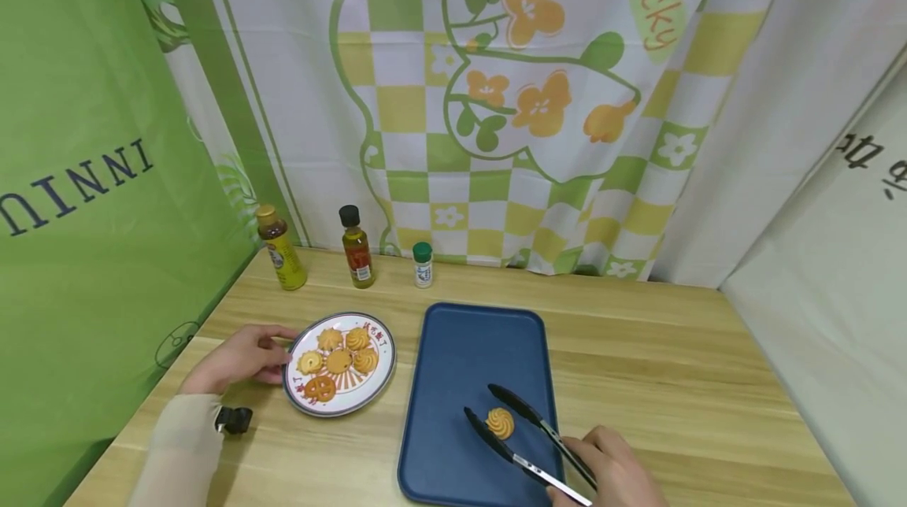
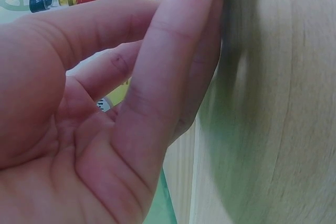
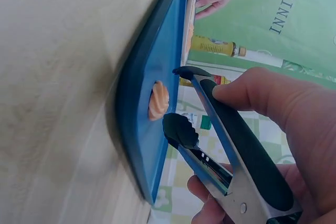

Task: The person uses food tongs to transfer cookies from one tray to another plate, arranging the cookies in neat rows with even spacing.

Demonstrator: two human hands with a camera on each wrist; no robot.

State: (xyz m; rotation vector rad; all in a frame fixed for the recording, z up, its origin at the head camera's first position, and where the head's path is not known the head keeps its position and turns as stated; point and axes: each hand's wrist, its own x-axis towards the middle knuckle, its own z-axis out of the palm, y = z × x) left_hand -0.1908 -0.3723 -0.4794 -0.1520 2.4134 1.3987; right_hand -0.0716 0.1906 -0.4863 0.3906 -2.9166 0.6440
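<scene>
My left hand (image 1: 241,356) holds the left rim of a white plate (image 1: 383,365) with a dark edge and printed rays, which bears several cookies (image 1: 338,361). In the left wrist view the fingers (image 2: 163,61) bend toward the rim, which is mostly out of sight. With my right hand (image 1: 612,471) I grip a pair of black-tipped metal tongs (image 3: 236,145), thumb on one arm and fingers on the other. The tong tips are spread on either side of a swirled cookie (image 1: 500,423) lying on a dark blue tray (image 1: 482,349).
Along the back of the wooden table (image 1: 638,342) stand a yellow-labelled bottle (image 1: 283,255), an oil bottle with a black cap (image 1: 357,251) and a small green-capped shaker (image 1: 422,264). A patterned curtain (image 1: 524,200) hangs behind, and a green cloth (image 1: 85,279) borders the left side.
</scene>
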